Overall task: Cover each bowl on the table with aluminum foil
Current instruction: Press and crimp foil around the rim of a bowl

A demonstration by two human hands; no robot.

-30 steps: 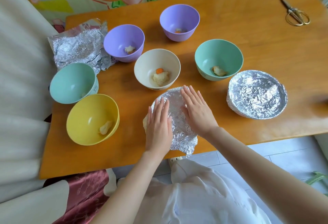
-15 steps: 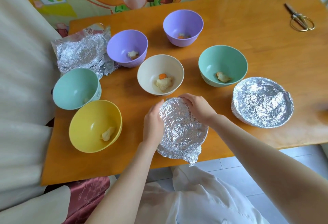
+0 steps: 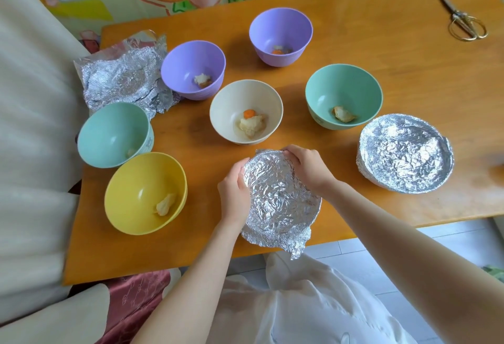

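Note:
A foil-wrapped bowl point(image 3: 281, 199) sits at the table's near edge. My left hand point(image 3: 234, 193) curls round its left rim and my right hand point(image 3: 305, 165) curls round its far right rim, both pressing the foil down. A loose foil corner hangs past the table edge. Open bowls with bits of food stand behind: a cream bowl point(image 3: 246, 98), two purple bowls point(image 3: 191, 57) point(image 3: 281, 24), two green bowls point(image 3: 343, 82) point(image 3: 109, 125) and a yellow bowl point(image 3: 136, 180). Another foil-covered bowl point(image 3: 405, 152) rests at the right.
Crumpled foil sheets point(image 3: 120, 79) lie at the table's far left corner. Gold scissors point(image 3: 463, 24) lie at the far right. The wooden table point(image 3: 409, 65) has its near edge just under the wrapped bowl. A pale cushion borders the left.
Both hands lay flat on top of the foil a second ago. They have since slid to the bowl's rim and curled round it, moulding the foil down the sides.

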